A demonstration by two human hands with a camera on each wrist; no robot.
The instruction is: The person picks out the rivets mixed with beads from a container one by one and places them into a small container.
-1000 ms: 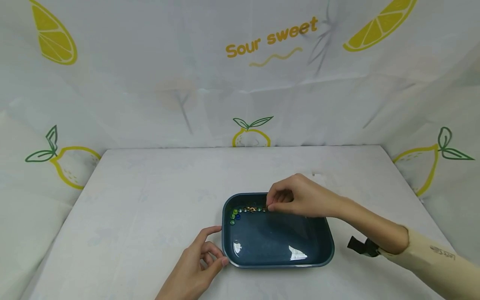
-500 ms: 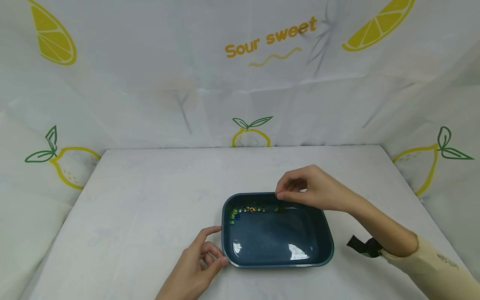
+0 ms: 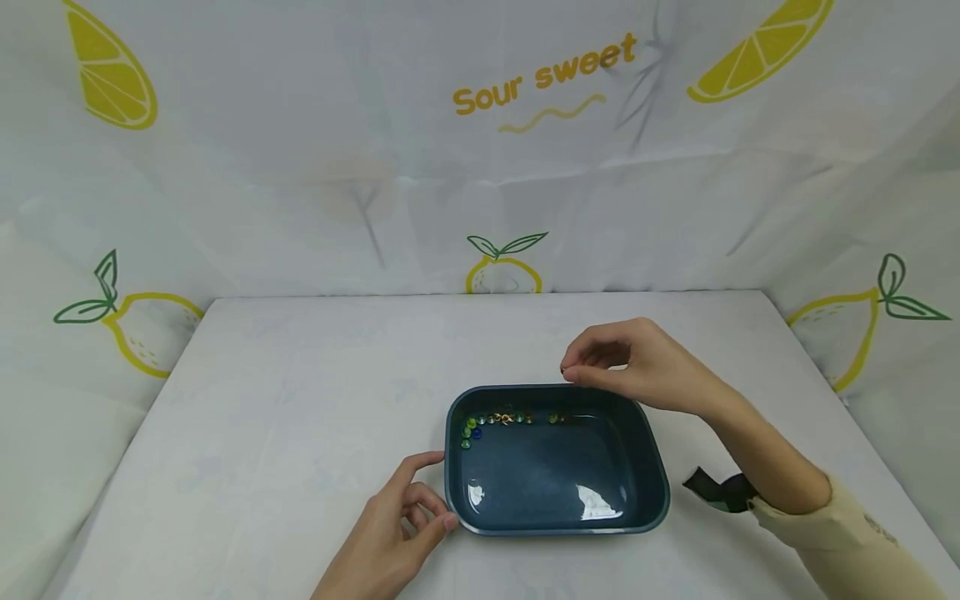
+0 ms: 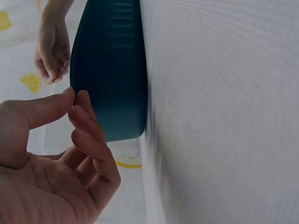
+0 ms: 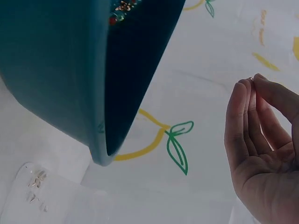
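Note:
A dark teal tray lies on the white table. A row of small green, blue and gold beads sits along its far inner wall. My right hand hovers just above the tray's far rim with thumb and fingertips pressed together; nothing shows between them, and the right wrist view shows the same pinch. My left hand holds the near left corner, thumb and forefinger meeting on the tray's edge in the left wrist view.
A white cloth printed with lemons and "Sour sweet" walls in the table on three sides. In the right wrist view a small clear plastic piece lies on the table beyond the tray. A black strap hangs at my right wrist.
My right hand has lifted from the beads inside the tray, up and to the right, past the far rim. A few more beads now show where it was. The left hand has stayed put.

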